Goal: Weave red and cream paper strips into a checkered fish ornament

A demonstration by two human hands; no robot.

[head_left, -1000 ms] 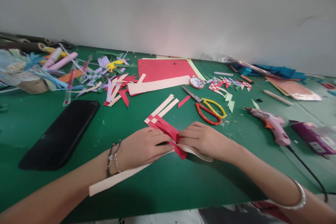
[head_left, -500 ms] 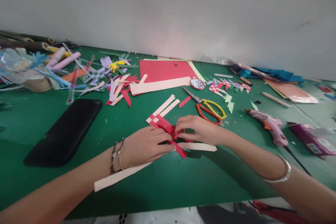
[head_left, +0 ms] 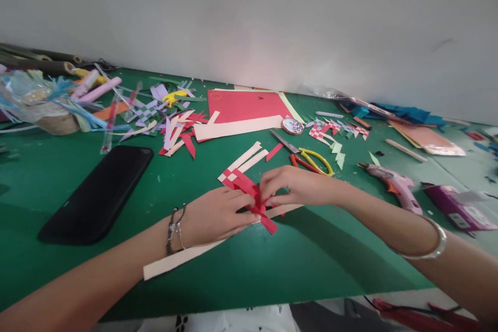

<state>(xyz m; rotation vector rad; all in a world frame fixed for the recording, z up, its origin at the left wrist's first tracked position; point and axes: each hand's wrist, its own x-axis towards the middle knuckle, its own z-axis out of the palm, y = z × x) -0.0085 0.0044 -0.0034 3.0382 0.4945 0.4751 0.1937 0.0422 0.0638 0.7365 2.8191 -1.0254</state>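
Both hands work on a woven piece of red paper strips (head_left: 245,182) and cream paper strips (head_left: 249,157), checkered at its far end. My left hand (head_left: 216,215) presses it against the table with bent fingers. A long cream strip (head_left: 182,259) runs out beneath that hand toward the left wrist. My right hand (head_left: 298,187) pinches a red strip at the middle of the weave, thumb and fingertips together. Under the right hand another cream strip (head_left: 284,210) points to the right. The fingers partly hide the crossing of the strips.
Beyond the hands lie scissors (head_left: 311,158), red paper sheets (head_left: 245,105) and a pile of paper scraps (head_left: 177,129). A black phone (head_left: 97,194) is at left. On the right are a pink glue gun (head_left: 392,184) and a purple box-like object (head_left: 459,207).
My right hand has lifted slightly and moved away from me, raising a red strip at the weave. The right-hand cream strip has shifted from curving down to pointing rightward. My left hand stays pressed down.
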